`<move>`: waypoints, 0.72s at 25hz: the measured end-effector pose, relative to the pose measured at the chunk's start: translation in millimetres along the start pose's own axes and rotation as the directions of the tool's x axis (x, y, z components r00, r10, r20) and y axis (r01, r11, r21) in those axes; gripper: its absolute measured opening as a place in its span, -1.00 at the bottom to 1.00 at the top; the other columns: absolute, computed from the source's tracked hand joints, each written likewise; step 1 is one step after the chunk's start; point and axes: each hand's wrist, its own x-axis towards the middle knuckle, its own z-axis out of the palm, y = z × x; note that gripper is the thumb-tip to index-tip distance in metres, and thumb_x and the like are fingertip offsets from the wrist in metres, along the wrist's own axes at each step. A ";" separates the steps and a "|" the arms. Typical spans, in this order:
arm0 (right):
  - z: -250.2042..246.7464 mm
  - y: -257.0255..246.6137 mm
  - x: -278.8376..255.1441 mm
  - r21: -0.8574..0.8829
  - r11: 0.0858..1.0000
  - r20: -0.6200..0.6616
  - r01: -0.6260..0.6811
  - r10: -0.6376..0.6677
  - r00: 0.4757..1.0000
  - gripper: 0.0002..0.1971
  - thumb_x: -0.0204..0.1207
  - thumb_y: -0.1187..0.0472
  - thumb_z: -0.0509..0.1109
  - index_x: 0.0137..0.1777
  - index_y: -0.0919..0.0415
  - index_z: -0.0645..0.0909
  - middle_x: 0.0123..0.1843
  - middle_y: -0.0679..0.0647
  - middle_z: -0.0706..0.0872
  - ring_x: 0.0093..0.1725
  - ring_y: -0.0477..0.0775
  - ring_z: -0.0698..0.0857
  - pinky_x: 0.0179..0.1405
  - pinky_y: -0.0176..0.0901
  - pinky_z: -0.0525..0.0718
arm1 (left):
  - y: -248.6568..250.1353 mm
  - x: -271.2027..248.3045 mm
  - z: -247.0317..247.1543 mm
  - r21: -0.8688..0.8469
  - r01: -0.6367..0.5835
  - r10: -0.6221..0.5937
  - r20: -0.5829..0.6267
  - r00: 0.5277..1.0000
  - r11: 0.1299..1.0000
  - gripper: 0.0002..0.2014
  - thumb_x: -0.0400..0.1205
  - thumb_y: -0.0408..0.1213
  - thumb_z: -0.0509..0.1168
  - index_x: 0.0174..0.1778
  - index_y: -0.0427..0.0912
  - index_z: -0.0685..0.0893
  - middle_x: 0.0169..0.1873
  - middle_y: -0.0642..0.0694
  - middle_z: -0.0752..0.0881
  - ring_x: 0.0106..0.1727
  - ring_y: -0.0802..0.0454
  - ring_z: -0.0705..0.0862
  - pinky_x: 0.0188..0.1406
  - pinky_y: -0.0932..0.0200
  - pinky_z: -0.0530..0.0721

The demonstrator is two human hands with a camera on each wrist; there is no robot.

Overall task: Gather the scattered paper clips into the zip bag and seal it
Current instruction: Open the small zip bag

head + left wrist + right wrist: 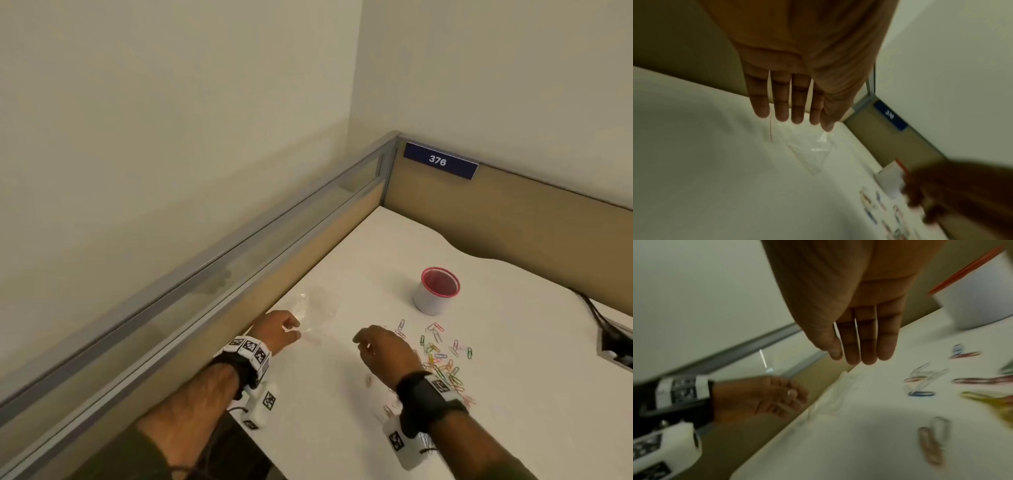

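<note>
Soft, even, warm light filled the head view, which was fairly sharp though bent at its edges. Both wrist views were dimmer and motion-blurred. The right hand (962, 191) smeared dark in the left wrist view; the clips (970, 382) streaked. Faint shadows lay on the counter (513, 394).

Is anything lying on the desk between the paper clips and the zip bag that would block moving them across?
Nothing visible does. Between the paper clips and the zip bag only the right hand hovers; the red-rimmed cup stands off to the side.
</note>
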 end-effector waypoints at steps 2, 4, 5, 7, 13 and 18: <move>23.3 -22.8 32.0 -0.062 0.998 0.083 0.021 -0.016 0.996 -0.71 0.60 0.06 0.26 0.31 -0.05 0.55 0.26 0.00 0.61 0.27 0.07 0.58 0.19 -0.06 0.61 | 1.1 17.7 6.9 0.140 -0.049 0.048 0.006 0.999 0.989 -0.70 0.59 -0.17 0.47 0.24 -0.01 0.69 0.25 -0.02 0.63 0.21 -0.01 0.69 0.24 0.21 0.57; 44.6 -46.6 56.5 -0.120 0.992 0.167 0.038 -0.018 0.986 -0.61 0.57 0.04 0.32 0.39 -0.03 0.48 0.35 0.05 0.53 0.35 0.13 0.50 0.23 0.05 0.63 | 0.0 29.8 9.4 0.189 -0.064 0.066 -0.005 0.998 0.980 -0.61 0.59 -0.16 0.45 0.35 0.01 0.63 0.35 -0.04 0.57 0.31 -0.02 0.63 0.35 0.15 0.56; 54.4 -50.7 67.5 -0.151 0.988 0.192 0.031 -0.001 0.981 -0.56 0.55 0.04 0.36 0.42 -0.01 0.45 0.38 0.08 0.50 0.37 0.16 0.47 0.22 0.09 0.64 | -4.9 38.4 10.4 0.203 -0.069 0.071 0.000 0.997 0.977 -0.57 0.60 -0.16 0.44 0.40 0.01 0.59 0.39 -0.05 0.55 0.37 -0.02 0.60 0.39 0.11 0.56; 65.0 -52.2 81.1 -0.210 0.978 0.218 -0.003 0.050 0.975 -0.46 0.48 0.02 0.44 0.44 0.05 0.42 0.41 0.11 0.46 0.38 0.20 0.44 0.19 0.13 0.65 | -14.3 49.7 10.5 0.270 -0.079 0.066 0.058 0.996 0.960 -0.51 0.61 -0.12 0.41 0.48 0.02 0.53 0.44 -0.05 0.52 0.44 -0.05 0.56 0.42 0.05 0.56; 76.7 -52.2 103.1 -0.261 0.964 0.206 -0.053 0.109 0.972 -0.54 0.51 0.03 0.42 0.37 0.10 0.48 0.33 0.13 0.48 0.29 0.21 0.48 0.15 0.08 0.64 | -21.5 63.2 6.5 0.465 -0.201 0.154 0.138 0.978 0.862 -0.37 0.53 0.13 0.44 0.52 0.09 0.50 0.42 0.01 0.52 0.45 -0.04 0.51 0.45 0.00 0.53; 74.7 -51.8 109.7 -0.249 0.967 0.168 -0.057 0.101 0.981 -0.73 0.57 0.09 0.34 0.24 0.12 0.59 0.23 0.10 0.54 0.16 0.15 0.52 0.09 -0.01 0.66 | -29.5 54.3 -1.1 0.496 -0.327 0.284 0.162 0.945 0.805 -0.55 0.53 0.06 0.46 0.31 0.00 0.63 0.30 0.04 0.54 0.32 0.01 0.54 0.34 0.08 0.55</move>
